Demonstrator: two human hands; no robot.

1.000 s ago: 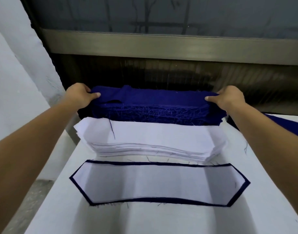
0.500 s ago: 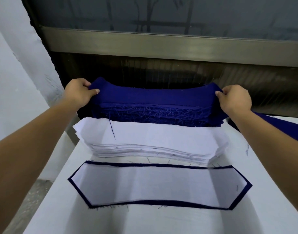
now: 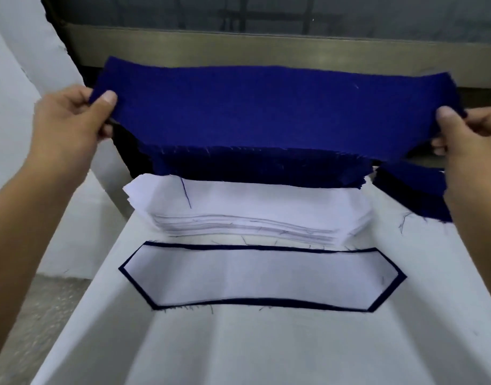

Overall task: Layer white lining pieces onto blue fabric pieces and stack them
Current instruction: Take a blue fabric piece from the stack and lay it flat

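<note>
A single blue fabric piece (image 3: 266,109) hangs stretched in the air above the far stacks. My left hand (image 3: 72,120) pinches its left end and my right hand (image 3: 472,134) pinches its right end. Under it lies the stack of blue pieces (image 3: 261,168), partly hidden by the lifted piece. In front of that sits the stack of white lining pieces (image 3: 252,207). Nearest to me, a white lining piece (image 3: 261,276) lies flat on a blue piece, whose edge shows as a dark border all round.
Everything rests on a white cloth-covered table (image 3: 266,345). More blue fabric (image 3: 416,195) lies at the right. A metal rail (image 3: 266,51) and dark panel run along the back. The table's left edge drops to a grey floor (image 3: 30,315).
Both hands have lifted the top blue piece off the blue stack and drawn it up and toward me. It now hangs taut between them.
</note>
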